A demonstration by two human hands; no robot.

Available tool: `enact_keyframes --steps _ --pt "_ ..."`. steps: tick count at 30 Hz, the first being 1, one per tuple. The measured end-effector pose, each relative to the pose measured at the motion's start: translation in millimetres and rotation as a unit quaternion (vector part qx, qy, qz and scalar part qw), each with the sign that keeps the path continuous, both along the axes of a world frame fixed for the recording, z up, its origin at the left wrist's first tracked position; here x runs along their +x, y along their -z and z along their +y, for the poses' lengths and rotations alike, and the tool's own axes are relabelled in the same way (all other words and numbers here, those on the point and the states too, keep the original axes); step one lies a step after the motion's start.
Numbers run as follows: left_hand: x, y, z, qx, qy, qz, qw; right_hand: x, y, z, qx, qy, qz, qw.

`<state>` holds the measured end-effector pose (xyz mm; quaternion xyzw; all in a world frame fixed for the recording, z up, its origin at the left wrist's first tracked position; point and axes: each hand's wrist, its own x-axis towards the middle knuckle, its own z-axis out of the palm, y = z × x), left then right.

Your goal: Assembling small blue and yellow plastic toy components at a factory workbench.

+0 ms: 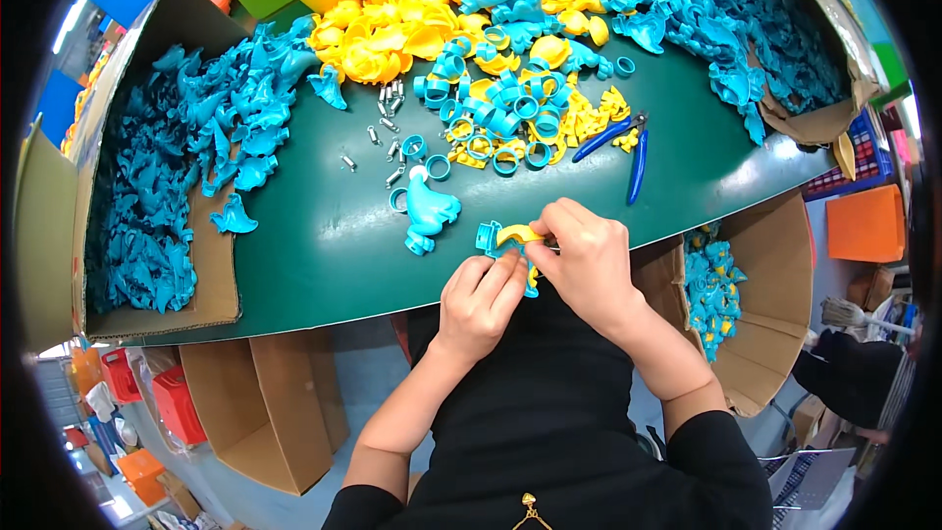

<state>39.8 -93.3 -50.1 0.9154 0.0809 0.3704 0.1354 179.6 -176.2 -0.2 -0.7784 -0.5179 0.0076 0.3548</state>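
At the table's near edge, my left hand is closed on a small turquoise plastic part. My right hand pinches a curved yellow plastic piece against it; the fingers cover much of both. A bit of yellow and turquoise shows below the fingertips. To the left of my hands lies a turquoise figure-shaped shell on the table, apart from them. Turquoise rings and several metal springs are scattered farther back.
Cardboard boxes of turquoise shells stand left and right on the green table. Yellow parts are heaped behind. Blue-handled nippers lie opened at right. A lower cardboard box holds turquoise-and-yellow pieces.
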Motion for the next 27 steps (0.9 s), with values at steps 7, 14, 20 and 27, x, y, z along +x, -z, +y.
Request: enact_keyframes --steps 7,14,20,27 --pt "-2 0 2 0.027 0.007 0.012 1.000 0 6 0 0.029 0.012 -0.014 0.999" --pt "3 1 2 0.001 0.044 0.035 0.998 -6 14 -12 0.001 0.022 -0.079 0.997" --pt "-11 19 3 -0.019 -0.006 -0.019 1.000 -7 19 -12 0.018 -0.016 0.057 0.998" --pt "-15 -29 -13 -0.804 0.176 -0.075 0.563 26 -5 -31 0.150 -0.148 0.104 0.972"
